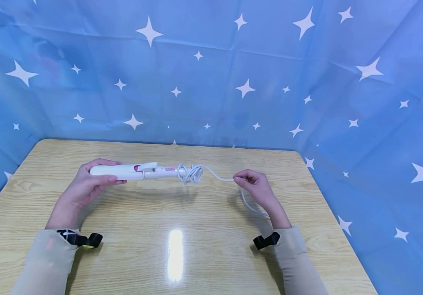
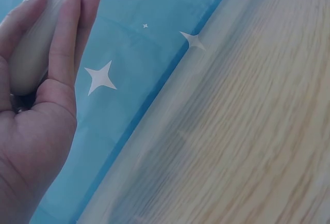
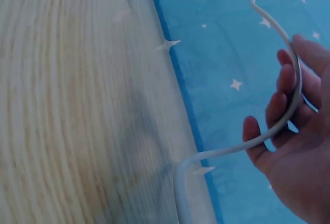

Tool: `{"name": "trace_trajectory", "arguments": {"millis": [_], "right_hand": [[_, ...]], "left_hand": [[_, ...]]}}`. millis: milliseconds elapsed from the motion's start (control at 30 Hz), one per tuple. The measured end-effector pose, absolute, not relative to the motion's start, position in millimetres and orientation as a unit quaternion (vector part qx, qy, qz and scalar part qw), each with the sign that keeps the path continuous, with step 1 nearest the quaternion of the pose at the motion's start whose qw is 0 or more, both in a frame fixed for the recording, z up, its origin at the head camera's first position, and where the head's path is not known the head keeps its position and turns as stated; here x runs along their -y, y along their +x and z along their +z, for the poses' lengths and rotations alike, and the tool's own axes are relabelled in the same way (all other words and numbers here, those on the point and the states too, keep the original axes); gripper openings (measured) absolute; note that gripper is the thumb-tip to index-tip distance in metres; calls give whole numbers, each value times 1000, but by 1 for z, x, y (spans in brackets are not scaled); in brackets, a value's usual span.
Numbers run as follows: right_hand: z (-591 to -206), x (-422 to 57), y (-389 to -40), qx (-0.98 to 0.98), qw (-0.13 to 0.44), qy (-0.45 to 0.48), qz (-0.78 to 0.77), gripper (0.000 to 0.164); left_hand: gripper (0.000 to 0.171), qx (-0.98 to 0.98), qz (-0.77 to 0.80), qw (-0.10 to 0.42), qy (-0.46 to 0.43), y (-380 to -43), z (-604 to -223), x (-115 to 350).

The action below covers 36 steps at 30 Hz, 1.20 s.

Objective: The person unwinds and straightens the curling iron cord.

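Observation:
A white curling iron (image 1: pixel 119 171) with pink accents lies level above the table, its wide end in my left hand (image 1: pixel 87 182). The thumb and fingers of that hand wrap its barrel, also seen in the left wrist view (image 2: pixel 44 43). At the narrow end, several turns of white cord (image 1: pixel 193 174) are bunched around the handle. From that bundle a length of cord runs to my right hand (image 1: pixel 255 186), which pinches it between thumb and fingertips. In the right wrist view the cord (image 3: pixel 276 128) passes across the fingers and down toward the table.
The light wood table (image 1: pixel 141 254) has a bright glare spot (image 1: pixel 175 254) near its front. A blue cloth with white stars (image 1: pixel 211 73) stands behind the table and along its sides. Black wrist cameras (image 1: pixel 266 241) are strapped over both sleeves.

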State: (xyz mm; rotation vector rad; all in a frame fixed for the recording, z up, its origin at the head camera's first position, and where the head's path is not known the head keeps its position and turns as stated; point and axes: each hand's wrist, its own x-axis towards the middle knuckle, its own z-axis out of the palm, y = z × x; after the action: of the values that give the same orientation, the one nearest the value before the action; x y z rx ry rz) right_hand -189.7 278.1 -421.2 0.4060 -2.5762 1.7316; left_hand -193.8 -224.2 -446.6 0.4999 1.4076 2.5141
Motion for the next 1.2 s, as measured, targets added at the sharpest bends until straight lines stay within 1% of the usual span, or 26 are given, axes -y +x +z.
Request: {"name": "trace_trajectory", "arguments": {"millis": [167, 267, 433, 500, 600, 733, 867, 1067, 1200], "right_hand": [[-422, -274, -190, 823, -17, 148, 548, 27], [-420, -271, -190, 826, -16, 158, 541, 31], [-410, -262, -190, 831, -10, 166, 530, 27], [-403, -257, -188, 836, -15, 169, 522, 26], [-393, -247, -184, 839, -25, 177, 514, 29], [-387, -232, -183, 818, -43, 197, 539, 35], [-389, -221, -182, 801, -68, 206, 558, 39], [-396, -211, -183, 790, -109, 209, 566, 39], [-401, -209, -185, 774, -119, 213, 584, 39]], "left_hand": [[43, -474, 857, 110, 170, -193, -445, 223], [43, -475, 856, 110, 171, -193, -444, 222], [43, -479, 853, 111, 175, -193, -444, 220], [43, -482, 851, 112, 177, -193, -444, 220], [43, -488, 847, 113, 180, -193, -445, 219], [44, -496, 842, 111, 183, -193, -447, 217], [45, -499, 839, 113, 184, -193, -448, 216], [44, -498, 839, 115, 187, -192, -447, 216], [45, -502, 837, 111, 190, -191, -447, 217]]}}
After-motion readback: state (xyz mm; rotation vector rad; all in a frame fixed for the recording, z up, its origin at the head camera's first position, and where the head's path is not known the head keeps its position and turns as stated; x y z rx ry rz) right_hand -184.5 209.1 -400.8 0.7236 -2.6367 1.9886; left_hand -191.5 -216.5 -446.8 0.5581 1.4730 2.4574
